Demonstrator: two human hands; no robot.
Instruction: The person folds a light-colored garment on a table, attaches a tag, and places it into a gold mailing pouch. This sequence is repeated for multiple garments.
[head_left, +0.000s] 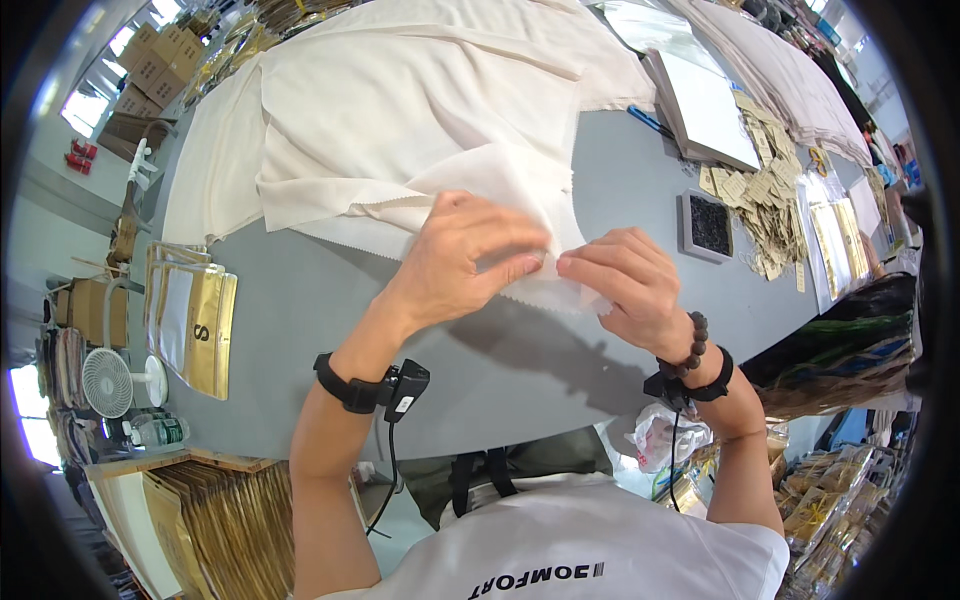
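A cream fabric piece with finely zigzag edges (405, 112) lies in loose folds over the grey table (300, 300). At its near right corner my left hand (469, 251) bends over the cloth, thumb and fingertips close together; whether it pinches the cloth is hard to tell. Just right of it, my right hand (634, 281) has thumb and fingers closed on the fabric's edge. The fingertips of both hands are a short gap apart. Each wrist wears a black strap with a small device, and a dark bead bracelet (694, 345) circles the right one.
To the right are a box of small black fasteners (707, 225), a heap of tan hang tags (772, 187), a white board stack (705, 112) and a blue pen-like tool (649, 120). Gold-and-clear packaging bags (202, 322) lie left, near a white fan (109, 382).
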